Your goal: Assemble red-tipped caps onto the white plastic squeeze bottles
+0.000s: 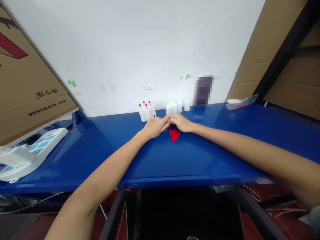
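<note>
My left hand (155,127) and my right hand (182,122) meet above the middle of the blue table, fingers bent and touching each other. Both look closed, but whatever is between the fingers is hidden. Just below my right hand lies a small pile of red caps (174,135). Behind my left hand stands a cluster of white squeeze bottles (147,113) with red-tipped nozzles. One more red tip shows right above the back of that hand. White bottles (173,107) without red tips stand upright beyond the fingers, partly covered by them.
The blue table (212,160) runs along a white wall. A single white bottle (186,105) stands to the right, near a pixelated dark patch (203,90). Further right lies a clear plastic bag (241,102). A white device (37,151) and a large carton (32,73) are at left.
</note>
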A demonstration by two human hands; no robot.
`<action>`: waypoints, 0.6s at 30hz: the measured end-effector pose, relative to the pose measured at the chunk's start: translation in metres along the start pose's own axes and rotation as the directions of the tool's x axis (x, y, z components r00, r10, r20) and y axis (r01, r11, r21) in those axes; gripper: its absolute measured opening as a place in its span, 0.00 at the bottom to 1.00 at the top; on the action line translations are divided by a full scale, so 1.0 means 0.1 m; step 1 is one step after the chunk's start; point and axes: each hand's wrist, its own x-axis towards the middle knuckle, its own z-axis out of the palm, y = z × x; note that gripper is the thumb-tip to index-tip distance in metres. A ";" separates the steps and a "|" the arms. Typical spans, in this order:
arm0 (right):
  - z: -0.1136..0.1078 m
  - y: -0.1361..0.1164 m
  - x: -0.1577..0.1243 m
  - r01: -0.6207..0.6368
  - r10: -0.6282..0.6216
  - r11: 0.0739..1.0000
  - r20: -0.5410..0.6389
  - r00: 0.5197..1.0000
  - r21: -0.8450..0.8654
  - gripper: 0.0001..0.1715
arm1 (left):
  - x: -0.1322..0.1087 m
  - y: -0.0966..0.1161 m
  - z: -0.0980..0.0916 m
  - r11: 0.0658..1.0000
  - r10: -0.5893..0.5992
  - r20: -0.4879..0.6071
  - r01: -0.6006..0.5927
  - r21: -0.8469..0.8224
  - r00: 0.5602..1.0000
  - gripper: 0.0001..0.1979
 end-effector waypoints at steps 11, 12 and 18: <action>0.04 -0.02 -0.05 -0.005 0.009 0.997 -0.045 0.999 0.076 0.06 | 0.01 -0.02 0.07 0.949 -0.017 -0.129 -0.024 -0.316 0.992 0.14; 0.04 -0.02 -0.05 -0.006 0.012 0.993 -0.048 0.999 0.115 0.09 | 0.02 -0.03 0.07 0.913 -0.033 -0.159 -0.035 -0.407 0.987 0.15; 0.03 0.00 -0.04 -0.062 0.070 0.997 -0.275 0.959 0.040 0.13 | 0.06 -0.11 -0.09 0.655 -0.323 -0.130 0.123 -0.746 0.937 0.22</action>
